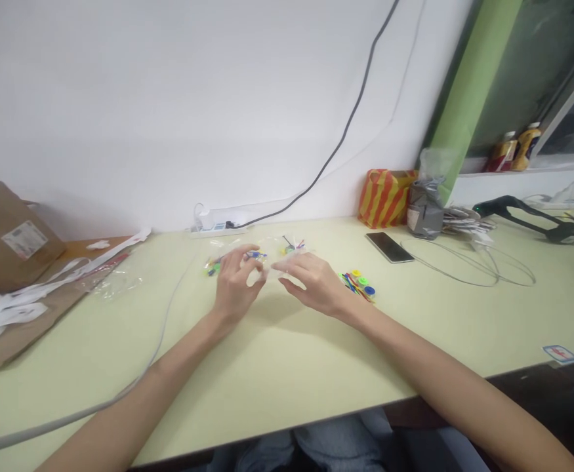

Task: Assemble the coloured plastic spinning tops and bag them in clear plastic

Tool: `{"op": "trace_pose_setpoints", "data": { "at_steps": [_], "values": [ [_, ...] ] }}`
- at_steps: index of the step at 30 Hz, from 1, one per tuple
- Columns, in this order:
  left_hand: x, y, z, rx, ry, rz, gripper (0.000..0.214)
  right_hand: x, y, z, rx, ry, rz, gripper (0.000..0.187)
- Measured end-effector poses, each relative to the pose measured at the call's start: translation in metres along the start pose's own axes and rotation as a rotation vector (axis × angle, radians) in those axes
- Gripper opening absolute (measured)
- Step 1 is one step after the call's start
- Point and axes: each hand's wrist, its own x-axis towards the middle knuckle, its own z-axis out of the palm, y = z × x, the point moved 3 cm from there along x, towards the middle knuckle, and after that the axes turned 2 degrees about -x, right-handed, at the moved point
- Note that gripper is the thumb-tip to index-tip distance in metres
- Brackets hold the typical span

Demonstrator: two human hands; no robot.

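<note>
Over the middle of the table (267, 367), my left hand (237, 278) and my right hand (313, 278) come close together, fingers pinched. Between their fingertips is a thin clear plastic bag (269, 273), its edges hard to make out. Behind my left hand lies clear packaging with small blue, green and yellow pieces (214, 267), partly hidden by the hand. A second little heap of coloured pieces (294, 246) in clear plastic shows beyond my right hand. Loose coloured sticks and round pieces (358, 285) lie beside my right wrist.
A black phone (389, 247), a striped bag (385, 196), a grey pouch (425, 213) and a coiled cable (488, 265) are on the right. A power strip (218, 226) sits by the wall. At left are a brown paper bag (11, 242) and a grey cable (163, 328).
</note>
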Motion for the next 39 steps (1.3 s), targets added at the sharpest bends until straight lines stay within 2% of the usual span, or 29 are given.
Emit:
{"op": "trace_pose_setpoints", "data": {
  "at_steps": [3,6,8,10,11,13,15,17,18,20,23,25,27,31,33,36,39],
  "values": [
    [0.0,-0.001,0.001,-0.15,-0.084,-0.078,0.007,-0.001,0.002,0.005,-0.033,-0.005,0.034,0.019],
    [-0.002,0.0,0.007,-0.462,-0.167,-0.365,0.023,0.001,0.013,-0.001,-0.047,0.055,0.198,0.018],
    [-0.002,0.0,0.01,-0.642,-0.18,-0.554,0.034,0.002,0.026,-0.015,-0.062,0.14,0.321,0.019],
    [-0.001,-0.002,0.01,-0.708,-0.181,-0.666,0.04,0.002,0.046,-0.031,-0.087,0.162,0.433,0.02],
    [-0.001,-0.005,0.01,-0.687,-0.199,-0.704,0.043,0.0,0.057,-0.038,-0.096,0.115,0.481,0.02],
    [-0.003,-0.012,0.009,-0.529,-0.284,-0.741,0.05,-0.005,0.079,-0.046,-0.08,-0.126,0.543,0.014],
    [-0.007,-0.019,0.009,-0.212,-0.42,-0.693,0.061,-0.014,0.095,-0.047,0.009,-0.408,0.587,0.01],
    [-0.011,-0.022,0.009,0.123,-0.525,-0.559,0.071,-0.023,0.102,-0.042,0.142,-0.624,0.612,0.015],
    [-0.012,-0.021,0.009,0.235,-0.546,-0.47,0.073,-0.026,0.101,-0.039,0.207,-0.691,0.615,0.018],
    [-0.012,-0.015,0.011,0.309,-0.53,-0.288,0.07,-0.027,0.093,-0.03,0.286,-0.754,0.602,0.022],
    [-0.009,0.0,0.013,0.183,-0.481,-0.054,0.055,-0.024,0.077,-0.018,0.249,-0.77,0.575,0.015],
    [-0.009,0.009,0.016,0.066,-0.472,0.015,0.047,-0.019,0.067,-0.014,0.204,-0.757,0.546,0.009],
    [-0.01,0.015,0.018,-0.023,-0.459,0.015,0.046,-0.014,0.059,-0.015,0.24,-0.696,0.512,0.008],
    [-0.014,0.022,0.022,-0.148,-0.413,-0.027,0.062,-0.004,0.047,-0.022,0.426,-0.463,0.459,0.014],
    [-0.013,0.024,0.022,-0.189,-0.37,-0.033,0.055,-0.002,0.041,-0.023,0.471,-0.384,0.439,0.015],
    [-0.011,0.027,0.021,-0.197,-0.337,-0.065,0.029,-0.002,0.033,-0.018,0.536,-0.387,0.424,0.015],
    [-0.01,0.026,0.021,-0.197,-0.353,-0.096,0.023,-0.003,0.031,-0.015,0.624,-0.439,0.437,0.016]
  ]
}}
